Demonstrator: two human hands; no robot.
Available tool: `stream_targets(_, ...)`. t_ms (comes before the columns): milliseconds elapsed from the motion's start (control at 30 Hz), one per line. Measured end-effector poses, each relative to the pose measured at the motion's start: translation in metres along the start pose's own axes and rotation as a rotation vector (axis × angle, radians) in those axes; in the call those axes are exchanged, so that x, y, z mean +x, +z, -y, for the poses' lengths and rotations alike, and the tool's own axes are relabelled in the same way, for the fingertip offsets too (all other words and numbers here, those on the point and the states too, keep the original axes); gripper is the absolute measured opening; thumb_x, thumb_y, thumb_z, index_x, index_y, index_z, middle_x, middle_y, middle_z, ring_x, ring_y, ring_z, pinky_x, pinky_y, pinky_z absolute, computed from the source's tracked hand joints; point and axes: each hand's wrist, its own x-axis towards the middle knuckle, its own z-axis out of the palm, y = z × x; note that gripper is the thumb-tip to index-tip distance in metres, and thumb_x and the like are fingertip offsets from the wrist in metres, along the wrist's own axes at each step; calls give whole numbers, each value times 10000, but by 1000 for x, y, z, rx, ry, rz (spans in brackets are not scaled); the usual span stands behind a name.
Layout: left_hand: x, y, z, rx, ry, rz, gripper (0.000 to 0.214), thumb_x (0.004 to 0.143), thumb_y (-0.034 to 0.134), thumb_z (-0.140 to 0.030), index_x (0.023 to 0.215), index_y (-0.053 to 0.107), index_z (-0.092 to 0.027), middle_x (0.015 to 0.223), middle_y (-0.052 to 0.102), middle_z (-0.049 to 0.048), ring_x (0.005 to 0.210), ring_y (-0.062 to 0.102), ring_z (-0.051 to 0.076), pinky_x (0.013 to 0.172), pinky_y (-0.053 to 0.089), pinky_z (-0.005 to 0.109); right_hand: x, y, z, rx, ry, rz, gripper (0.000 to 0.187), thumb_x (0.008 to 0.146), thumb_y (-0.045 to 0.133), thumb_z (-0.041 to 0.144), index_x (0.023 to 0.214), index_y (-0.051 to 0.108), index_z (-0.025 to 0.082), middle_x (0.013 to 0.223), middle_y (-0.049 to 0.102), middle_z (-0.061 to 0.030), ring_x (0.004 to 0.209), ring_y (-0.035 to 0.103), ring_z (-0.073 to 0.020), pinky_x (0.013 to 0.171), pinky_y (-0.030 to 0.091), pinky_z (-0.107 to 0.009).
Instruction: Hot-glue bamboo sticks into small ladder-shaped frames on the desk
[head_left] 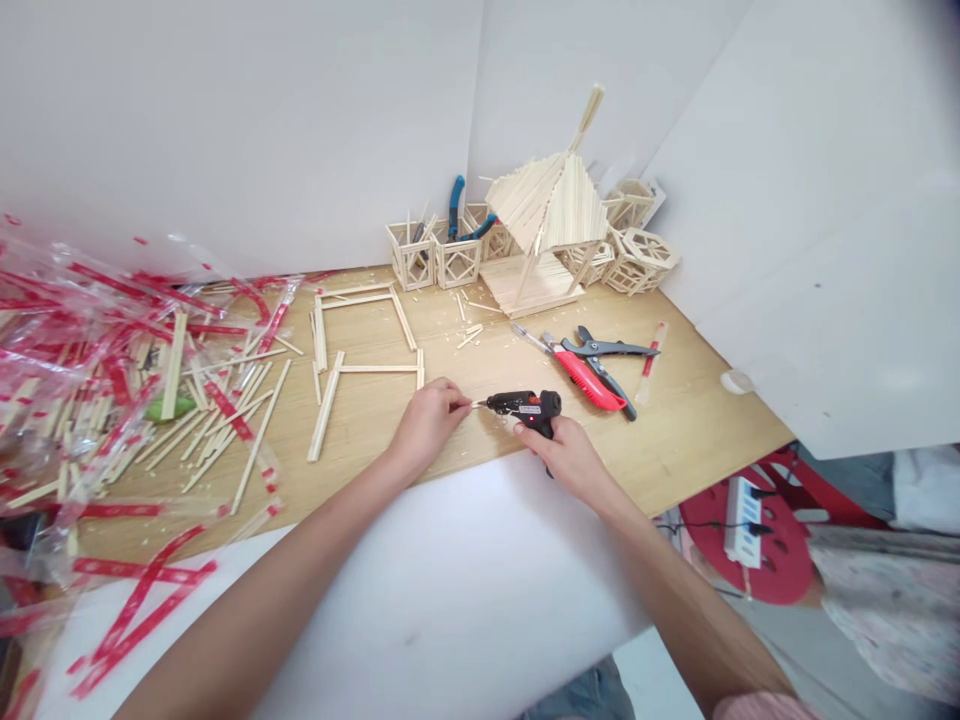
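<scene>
My right hand [574,455] is wrapped round the grip of a black hot glue gun [517,403], whose small red light is lit. Its nozzle points left, at the fingertips of my left hand [429,420]. Those fingertips pinch a short, pale wooden stick [478,404], mostly hidden by the fingers; its end is at or very near the nozzle. Left of my left hand lie stick frame pieces: a crossbar [379,369] between two uprights, and behind it an open three-sided frame [356,297].
Plastic wrappers [150,350] and loose sticks [225,420] cover the left side. A stick house [551,215] stands at the back, beside lattice boxes [457,262] with blue-handled pliers [455,210]. A red cutter [589,375] and dark pruning shears [611,350] lie right. A power strip [744,520] sits on a red stool [705,545].
</scene>
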Motion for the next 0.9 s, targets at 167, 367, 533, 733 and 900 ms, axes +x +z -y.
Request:
stream_targets(167,0,1,1,5,-14,-2,147,786,572,-201,761,714,-176,838,634,37,745,595,148,716,453,267,1,-1,0,-3,26,2,388,784,521,508,605,565,166,491,519,-3,519,507,-149,524,346,-239)
stream_targets(367,0,0,2,14,-22,2,150,786,571,-213,768,717,-185,845,636,37,743,597,151,715,457,270,2,-3,-1,-4,26,-4,386,779,529,502,568,544,178,473,517,4,500,505,-144,518,343,-240)
stream_targets(533,1,0,-1,17,-40,6,144,779,574,-200,752,714,-180,835,635,35,737,596,148,704,453,265,3,-7,-1,-3,33,2,373,777,529,486,564,544,180,475,528,2,499,503,-143,512,338,-241)
stream_targets(733,0,1,0,12,-42,1,149,783,567,-209,757,712,-184,851,633,35,730,592,147,698,453,265,3,-11,-3,-13,57,-6,387,770,534,494,544,540,180,473,530,-2,495,502,-141,500,327,-240)
stream_targets(900,0,0,-2,14,-46,0,143,781,571,-202,752,709,-179,848,631,36,734,591,145,710,452,266,3,-18,-3,-20,76,-8,401,769,535,501,525,512,184,485,537,-1,489,497,-134,493,322,-241)
